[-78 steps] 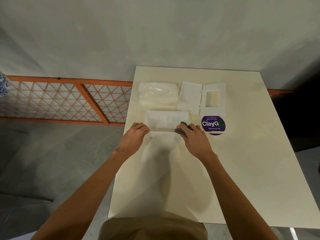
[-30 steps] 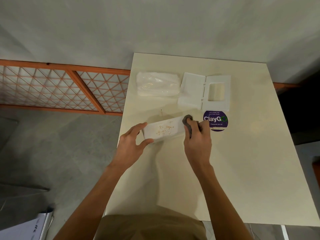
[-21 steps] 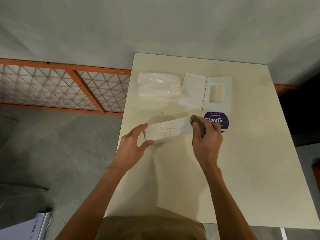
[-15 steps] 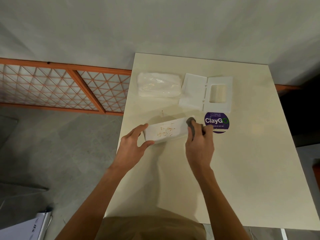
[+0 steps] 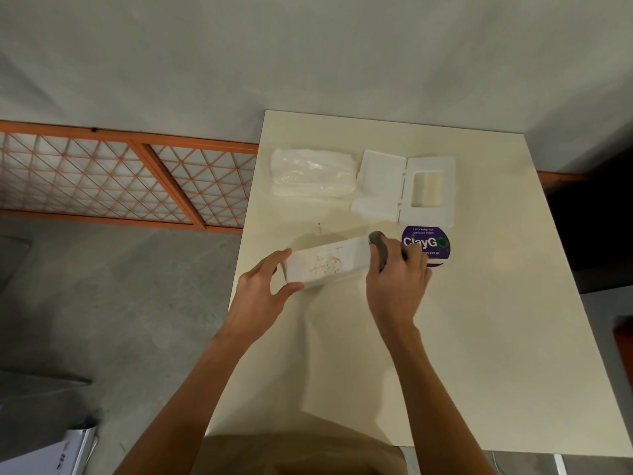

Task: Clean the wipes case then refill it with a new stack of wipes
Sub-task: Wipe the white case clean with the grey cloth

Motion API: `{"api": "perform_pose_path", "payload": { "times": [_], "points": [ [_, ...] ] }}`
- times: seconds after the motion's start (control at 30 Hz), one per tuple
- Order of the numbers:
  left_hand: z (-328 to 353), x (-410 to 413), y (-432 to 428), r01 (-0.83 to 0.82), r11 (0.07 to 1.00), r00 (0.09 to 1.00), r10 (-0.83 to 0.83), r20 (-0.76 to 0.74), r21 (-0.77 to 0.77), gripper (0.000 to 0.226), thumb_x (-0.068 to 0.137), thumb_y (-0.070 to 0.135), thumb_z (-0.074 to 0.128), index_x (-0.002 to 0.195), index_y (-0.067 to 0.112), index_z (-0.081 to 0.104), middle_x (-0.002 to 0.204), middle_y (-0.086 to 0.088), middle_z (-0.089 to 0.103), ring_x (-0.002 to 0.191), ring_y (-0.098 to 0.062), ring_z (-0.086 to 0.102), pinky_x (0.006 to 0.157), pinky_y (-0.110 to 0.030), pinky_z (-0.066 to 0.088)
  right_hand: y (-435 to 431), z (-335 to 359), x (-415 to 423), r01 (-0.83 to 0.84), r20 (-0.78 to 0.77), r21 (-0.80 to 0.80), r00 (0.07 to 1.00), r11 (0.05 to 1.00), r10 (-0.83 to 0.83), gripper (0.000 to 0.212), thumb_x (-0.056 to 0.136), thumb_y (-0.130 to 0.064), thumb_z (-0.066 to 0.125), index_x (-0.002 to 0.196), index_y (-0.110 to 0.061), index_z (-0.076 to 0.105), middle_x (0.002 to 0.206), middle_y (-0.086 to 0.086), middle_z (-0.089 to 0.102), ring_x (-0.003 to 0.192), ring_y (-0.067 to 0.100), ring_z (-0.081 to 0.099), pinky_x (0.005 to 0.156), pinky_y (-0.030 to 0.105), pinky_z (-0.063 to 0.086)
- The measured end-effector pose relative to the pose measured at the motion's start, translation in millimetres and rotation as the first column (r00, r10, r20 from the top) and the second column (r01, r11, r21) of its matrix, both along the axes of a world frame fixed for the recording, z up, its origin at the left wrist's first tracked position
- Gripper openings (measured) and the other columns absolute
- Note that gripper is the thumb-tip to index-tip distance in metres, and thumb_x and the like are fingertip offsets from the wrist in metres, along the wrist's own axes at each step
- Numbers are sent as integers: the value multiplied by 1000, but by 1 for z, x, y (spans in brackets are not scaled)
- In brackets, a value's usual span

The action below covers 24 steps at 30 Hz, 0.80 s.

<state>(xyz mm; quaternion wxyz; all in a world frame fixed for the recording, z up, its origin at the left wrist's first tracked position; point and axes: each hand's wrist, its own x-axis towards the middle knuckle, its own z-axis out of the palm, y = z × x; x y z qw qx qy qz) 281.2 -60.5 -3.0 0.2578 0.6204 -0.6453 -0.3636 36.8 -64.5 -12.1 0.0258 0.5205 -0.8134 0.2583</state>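
The white wipes case tray (image 5: pixel 327 264) lies on the cream table (image 5: pixel 479 337), tilted a little, with brown stains on its inside. My left hand (image 5: pixel 260 296) grips its left end between thumb and fingers. My right hand (image 5: pixel 397 286) holds a dark grey cloth (image 5: pixel 378 246) against the tray's right end. Behind it lies the case's white lid (image 5: pixel 406 188), flap open, showing a rectangular hole. A new stack of wipes in clear plastic (image 5: pixel 311 173) sits to the left of the lid.
A round purple sticker (image 5: pixel 426 245) is stuck on the table beside my right hand. A small brown speck (image 5: pixel 319 225) lies behind the tray. The table's left edge drops to a grey floor, and an orange lattice panel (image 5: pixel 120 180) stands by the wall.
My left hand shifted from a fist at the tray's front to gripping its left end. The tray now shows its stained inside. The cloth has rubbed back and forth at the right end.
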Motion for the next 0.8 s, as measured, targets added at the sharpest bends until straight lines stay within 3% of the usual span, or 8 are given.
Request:
{"api": "perform_pose_path", "payload": {
  "times": [0.17, 0.23, 0.3, 0.37, 0.53, 0.73, 0.8],
  "points": [
    [1, -1, -1, -3, 1000, 1000, 3, 2, 9, 67, 88, 36, 84, 148, 28, 54, 150, 8, 59, 134, -22, 60, 114, -45, 50, 14, -6, 39, -192, -7, -72, 981, 979, 192, 19, 105, -31, 70, 118, -19, 77, 95, 7, 57, 85, 29, 54, 71, 42, 44],
    [2, -1, -1, 2, 1000, 1000, -2, 11, 14, 67, 89, 36, 83, 148, 28, 53, 151, 7, 59, 135, -21, 59, 114, -44, 49, 15, 0, 40, -270, 85, -67, 958, 961, 275, 20, 104, -32, 71, 121, -25, 77, 96, 2, 58, 86, 26, 56, 74, 41, 47],
    [3, -1, -1, 12, 1000, 1000, -12, 22, 8, 67, 89, 38, 82, 149, 29, 53, 151, 7, 59, 134, -21, 59, 114, -40, 49, 10, 11, 27, -228, 200, -92, 949, 969, 242, 22, 104, -36, 67, 123, -30, 76, 97, 0, 58, 85, 24, 57, 77, 44, 53],
    [2, 0, -1, 14, 1000, 999, -14, 31, 1, 67, 89, 40, 81, 149, 30, 52, 150, 6, 59, 133, -20, 60, 113, -37, 49, 1, 15, 10, -118, 215, -122, 966, 986, 142, 27, 105, -42, 60, 124, -31, 76, 97, 1, 58, 85, 24, 59, 79, 45, 53],
    [3, 0, -1, 11, 1000, 999, -11, 31, 9, 66, 90, 41, 80, 149, 29, 52, 150, 6, 59, 131, -21, 61, 110, -36, 50, -4, -3, 5, -3, 62, -66, 998, 998, 7, 21, 107, -36, 64, 121, -27, 77, 96, 4, 57, 90, 29, 57, 81, 41, 39],
    [1, 0, -2, 13, 1000, 999, -14, 46, 9, 66, 90, 39, 81, 148, 29, 51, 150, 5, 59, 132, -22, 59, 111, -39, 50, 6, -4, 36, -256, -106, -109, 964, 961, 244, 17, 105, -33, 70, 117, -22, 78, 94, 4, 59, 82, 26, 54, 72, 39, 37],
    [2, 1, -1, 25, 1000, 998, -25, 58, -2, 66, 90, 39, 80, 148, 29, 52, 149, 5, 60, 130, -22, 61, 109, -38, 51, 2, -3, 26, -240, -108, -77, 967, 968, 231, 17, 105, -32, 70, 116, -22, 77, 96, 5, 59, 84, 27, 55, 73, 39, 39]
  ]
}}
